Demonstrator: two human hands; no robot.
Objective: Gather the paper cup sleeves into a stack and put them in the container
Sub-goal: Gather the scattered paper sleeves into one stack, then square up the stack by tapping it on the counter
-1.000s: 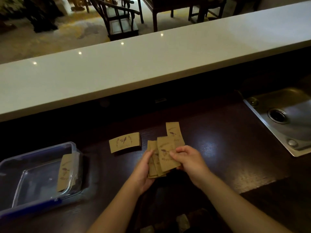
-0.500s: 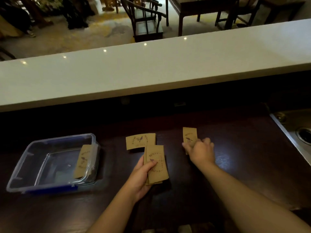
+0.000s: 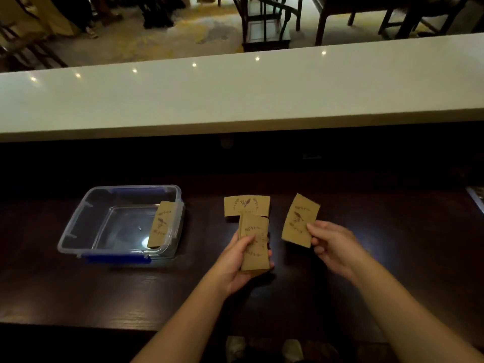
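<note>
At far left on the dark tabletop (image 3: 392, 271) sits the clear container (image 3: 78, 231), lid off, blue clips along its near edge. One sleeve (image 3: 160, 224) already leans inside against its right wall; the rest of the floor of it shows bare. So the putting-away is barely begun, by my reading.

Just right of the container, well apart from it, a loose sleeve (image 3: 246, 205) lies flat and crosswise on the wood, untouched. Touching or overlapping its near edge in this view is the stack (image 3: 255, 247), held upright in the left hand (image 3: 235, 263), thumb across the face and fingers clenched round the back. How many sleeves it holds I cannot tell.

Further right, the right hand (image 3: 332, 247) pinches a single sleeve (image 3: 300, 221) by its near corner, lifted and tilted, near the stack but not touching it. It looks about to join the pile.

Left to do, as I judge: add this one, pick up the flat one, square the stack, and carry it to the container.

Beyond the tabletop runs a raised white counter (image 3: 235, 95), spotted with small light reflections. Behind it lies a dim room with a patterned carpet and dark wooden chairs (image 3: 264, 24). A strip of metal shows at the far right edge, too little to name.
</note>
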